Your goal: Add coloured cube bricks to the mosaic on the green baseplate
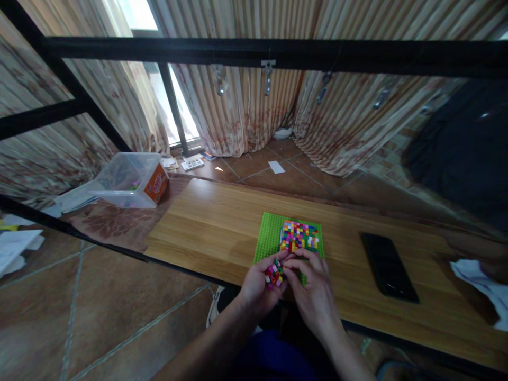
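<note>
At the near edge of the light wooden counter, your two hands met close together. Your left hand was curled around a small cluster of multicoloured plastic bricks, gripping it between thumb and fingers. Your right hand sat just beside the left, its fingers drawn in narrow with the tips against the same cluster; whether it pinched a brick of its own could not be told.

Just beyond your fingertips lay a bright green studded plastic baseplate, flat on the counter, its near edge partly covered by your hands. On the part of it ahead of your right hand stood a packed square patch of red, yellow, pink, blue and white bricks.

Off to the right of your right hand, well apart from it, a flat black phone lay on the counter, and farther right still a crumpled white cloth.

Far ahead and to the left of your left hand, on the tiled floor, stood a clear plastic box with an orange label. Beyond everything hung striped beige curtains, crossed by a black metal bar.
</note>
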Available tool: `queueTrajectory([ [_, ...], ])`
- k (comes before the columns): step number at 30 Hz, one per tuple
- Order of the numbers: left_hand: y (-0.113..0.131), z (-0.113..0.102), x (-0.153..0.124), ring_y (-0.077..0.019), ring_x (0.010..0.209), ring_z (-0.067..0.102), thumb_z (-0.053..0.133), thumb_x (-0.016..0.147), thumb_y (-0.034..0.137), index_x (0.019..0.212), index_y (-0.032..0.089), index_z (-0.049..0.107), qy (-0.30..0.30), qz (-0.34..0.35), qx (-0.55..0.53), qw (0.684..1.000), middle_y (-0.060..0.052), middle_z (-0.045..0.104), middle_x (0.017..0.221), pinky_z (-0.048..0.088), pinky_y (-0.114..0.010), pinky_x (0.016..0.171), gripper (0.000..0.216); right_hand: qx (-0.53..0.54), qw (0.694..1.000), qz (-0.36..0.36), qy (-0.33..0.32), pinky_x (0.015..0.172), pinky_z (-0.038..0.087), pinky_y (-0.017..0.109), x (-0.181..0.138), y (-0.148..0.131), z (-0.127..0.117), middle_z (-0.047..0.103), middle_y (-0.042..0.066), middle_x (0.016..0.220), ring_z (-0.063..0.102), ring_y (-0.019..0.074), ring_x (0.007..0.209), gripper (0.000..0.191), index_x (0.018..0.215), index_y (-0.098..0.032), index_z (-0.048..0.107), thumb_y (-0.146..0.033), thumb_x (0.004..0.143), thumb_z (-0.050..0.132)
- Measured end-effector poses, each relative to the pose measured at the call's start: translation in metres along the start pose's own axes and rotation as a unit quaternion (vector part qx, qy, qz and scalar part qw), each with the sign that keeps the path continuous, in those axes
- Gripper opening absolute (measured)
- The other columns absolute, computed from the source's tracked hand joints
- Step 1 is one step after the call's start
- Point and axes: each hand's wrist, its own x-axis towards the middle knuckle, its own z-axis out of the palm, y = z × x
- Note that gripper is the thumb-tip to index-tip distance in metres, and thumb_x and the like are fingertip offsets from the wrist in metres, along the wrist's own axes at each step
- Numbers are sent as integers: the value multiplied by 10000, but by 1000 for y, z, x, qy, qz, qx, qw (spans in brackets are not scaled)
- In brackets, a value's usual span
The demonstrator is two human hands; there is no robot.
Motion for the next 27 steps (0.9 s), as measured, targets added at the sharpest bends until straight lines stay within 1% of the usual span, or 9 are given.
queueTrajectory([
  [2, 1, 0, 0, -141, 786, 650, 496, 873, 143, 999, 53, 675, 12, -2, -1, 1000, -124, 687, 946, 531, -236, 719, 237, 20, 999, 22, 32, 939, 418, 433, 5, 2, -3, 581, 52, 1148, 512, 237, 1102, 189, 864, -277, 713, -407, 867, 577],
  [4, 2, -2, 0, -139, 761, 650, 495, 881, 142, 990, 43, 661, 29, -7, 1, 1000, -123, 674, 895, 540, -244, 714, 222, 36, 995, 44, 81, 952, 407, 436, 12, 8, -5, 580, 55, 1149, 522, 236, 1103, 201, 860, -271, 718, -427, 847, 593],
  [6, 4, -3, 0, -105, 678, 623, 508, 883, 140, 978, 43, 647, 42, -14, 4, 999, -100, 649, 825, 523, -199, 633, 195, 50, 990, 62, 120, 960, 402, 437, 21, 17, -6, 580, 60, 1150, 531, 234, 1093, 218, 855, -258, 722, -443, 828, 609],
  [8, 6, -6, 0, -60, 575, 559, 518, 885, 140, 955, 51, 635, 41, -21, 6, 999, -60, 602, 752, 452, -139, 507, 164, 58, 986, 71, 141, 967, 397, 437, 31, 24, -5, 583, 63, 1149, 534, 231, 1091, 230, 850, -251, 728, -450, 816, 618],
  [10, 6, -8, 0, -32, 510, 492, 514, 894, 149, 942, 60, 627, 31, -28, 8, 999, -26, 549, 704, 353, -106, 415, 152, 59, 985, 71, 148, 981, 385, 442, 38, 30, -2, 583, 65, 1159, 526, 232, 1107, 236, 845, -254, 736, -457, 809, 621],
  [13, 7, -11, 1, -16, 469, 432, 504, 908, 169, 932, 64, 622, 19, -30, 11, 999, -3, 496, 675, 269, -95, 366, 160, 58, 984, 72, 151, 1000, 369, 453, 44, 33, 5, 582, 64, 1175, 519, 234, 1125, 244, 841, -262, 746, -469, 803, 622],
  [17, 7, -14, 4, -13, 445, 400, 489, 923, 197, 928, 67, 617, 12, -41, 14, 999, 10, 467, 661, 241, -99, 348, 183, 53, 981, 82, 166, 999, 362, 455, 47, 31, 13, 579, 65, 1186, 510, 241, 1131, 246, 832, -264, 752, -475, 797, 630],
  [21, 8, -16, 5, -9, 437, 397, 468, 934, 201, 927, 66, 615, 21, -49, 21, 998, 12, 465, 658, 229, -99, 342, 200, 26, 981, 81, 176, 999, 355, 453, 46, 30, 18, 568, 63, 1214, 492, 251, 1152, 230, 833, -270, 755, -462, 801, 634],
  [27, 9, -17, 5, -9, 433, 394, 470, 928, 193, 919, 68, 623, 29, -46, 38, 998, 11, 473, 657, 232, -99, 344, 197, -15, 978, 56, 202, 984, 363, 464, 43, 33, 24, 556, 84, 1230, 484, 265, 1164, 251, 829, -254, 755, -451, 830, 601],
])
